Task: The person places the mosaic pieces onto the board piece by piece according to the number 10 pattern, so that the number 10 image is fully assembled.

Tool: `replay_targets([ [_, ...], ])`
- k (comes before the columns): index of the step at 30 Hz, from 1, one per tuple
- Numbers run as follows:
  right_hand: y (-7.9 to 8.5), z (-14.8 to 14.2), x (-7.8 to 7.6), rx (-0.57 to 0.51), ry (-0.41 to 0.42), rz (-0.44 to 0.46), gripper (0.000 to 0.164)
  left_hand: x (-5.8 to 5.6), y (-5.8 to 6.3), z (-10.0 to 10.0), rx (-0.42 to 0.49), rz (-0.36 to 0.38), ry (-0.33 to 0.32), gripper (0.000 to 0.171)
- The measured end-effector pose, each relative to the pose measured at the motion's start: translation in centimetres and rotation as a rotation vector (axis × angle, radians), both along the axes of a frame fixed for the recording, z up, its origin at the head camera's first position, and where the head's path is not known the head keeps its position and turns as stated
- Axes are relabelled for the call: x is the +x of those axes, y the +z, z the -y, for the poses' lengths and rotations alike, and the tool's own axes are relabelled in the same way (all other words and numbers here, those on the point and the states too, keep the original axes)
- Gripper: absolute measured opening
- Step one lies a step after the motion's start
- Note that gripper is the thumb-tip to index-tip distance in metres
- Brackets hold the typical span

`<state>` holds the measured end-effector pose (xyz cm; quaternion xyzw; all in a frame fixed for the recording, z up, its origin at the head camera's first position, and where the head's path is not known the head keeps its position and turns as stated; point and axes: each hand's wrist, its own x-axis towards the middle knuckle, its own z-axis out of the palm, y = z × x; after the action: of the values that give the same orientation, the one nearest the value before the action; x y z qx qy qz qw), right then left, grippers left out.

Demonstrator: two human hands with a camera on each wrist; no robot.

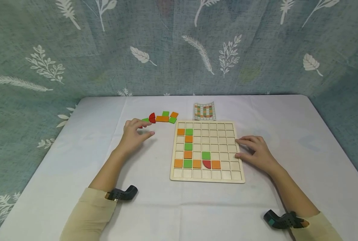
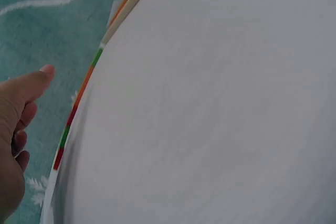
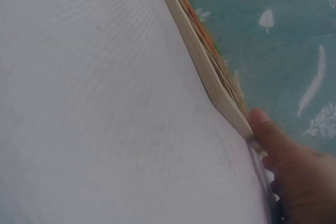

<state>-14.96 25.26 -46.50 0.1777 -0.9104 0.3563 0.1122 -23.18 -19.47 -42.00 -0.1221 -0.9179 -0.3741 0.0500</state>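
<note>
A wooden grid board [image 1: 207, 180] lies flat on the table, with orange and green squares and a red quarter-round piece [image 1: 207, 164] in some of its cells. Thumb and fingertips of my right hand [image 1: 255, 152] touch the board's right edge, well apart from each other. Over on the left, my left hand [image 1: 133, 135] hovers at loose pieces, its thumb and forefinger apart and nothing seen between them. Red pieces [image 1: 152, 117], an orange rectangle [image 1: 162, 118] and green squares [image 1: 172, 120] lie there. The fingers partly cover the nearest pieces. In the left wrist view, the left hand [image 2: 13, 135] shows no piece.
A small printed pattern card [image 1: 204, 111] lies behind the board, by its far edge. White cloth covers the table [image 1: 154, 214]. A green leaf-patterned curtain [image 1: 172, 50] hangs behind it. Each wrist wears a black camera mount [image 1: 123, 193].
</note>
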Motion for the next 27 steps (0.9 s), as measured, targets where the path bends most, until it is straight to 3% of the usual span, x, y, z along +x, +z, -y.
replay_targets([
  [6, -0.1, 0.0, 0.0, 0.004, -0.005, -0.005, 0.054, -1.3, -0.9, 2.3, -0.015, 0.009, 0.082, 0.038],
  [12, 0.0, 0.0, 0.0, 0.000, 0.000, -0.004, 0.054, -2.1, -1.8, 3.0, -0.050, 0.049, 0.176, 0.044],
  [27, 0.0, -0.1, -0.1, 0.011, 0.000, -0.007, 0.054, -2.7, -2.7, 3.2, -0.115, 0.027, 0.150, 0.036],
])
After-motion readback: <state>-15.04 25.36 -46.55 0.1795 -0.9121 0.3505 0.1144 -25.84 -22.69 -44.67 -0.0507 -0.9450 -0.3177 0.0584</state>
